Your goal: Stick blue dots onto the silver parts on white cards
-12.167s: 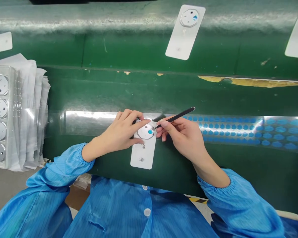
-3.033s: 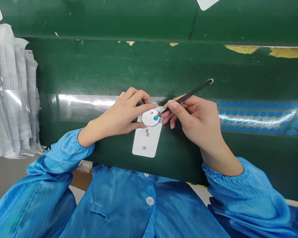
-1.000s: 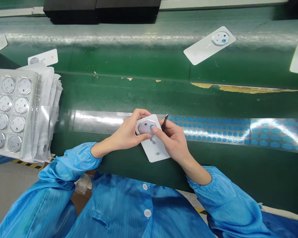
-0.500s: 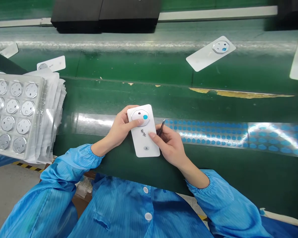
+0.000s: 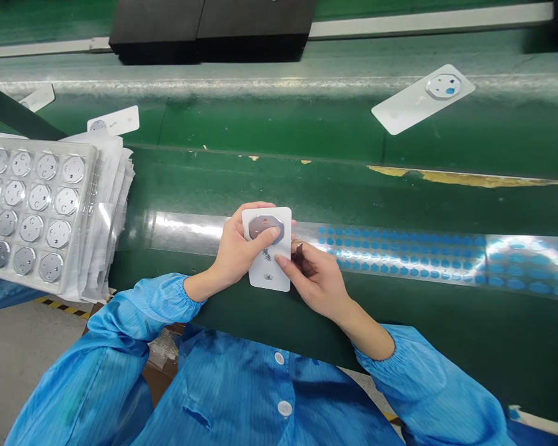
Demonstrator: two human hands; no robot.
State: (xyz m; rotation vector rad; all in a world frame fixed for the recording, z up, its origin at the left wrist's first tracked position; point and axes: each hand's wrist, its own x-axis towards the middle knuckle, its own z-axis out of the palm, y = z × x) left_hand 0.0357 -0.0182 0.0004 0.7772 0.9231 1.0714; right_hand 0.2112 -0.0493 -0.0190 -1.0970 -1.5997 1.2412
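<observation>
A white phone back cover [image 5: 270, 269] with a silvery octagonal camera ring [image 5: 262, 225] is held up off the green bench. My left hand [image 5: 237, 248] grips its left side, thumb pressed on the ring. My right hand [image 5: 314, 279] touches the cover's right edge with its fingertips and keeps dark tweezers [image 5: 299, 252] tucked in the closed fingers. A clear strip of blue dot stickers [image 5: 400, 251] lies just right of both hands.
A clear tray of octagonal metal rings [image 5: 32, 210] rests on stacked plastic sheets at the left. Finished covers [image 5: 421, 99] [image 5: 114, 120] lie on the conveyor belt behind. Black boxes [image 5: 211, 28] stand at the far edge. Worn yellow tape [image 5: 465, 178] marks the bench.
The cover has been lifted from the bench and tilted toward me. My left thumb now covers the ring's blue dot. The tweezers have gone from pointing at the ring to lying folded in my right hand.
</observation>
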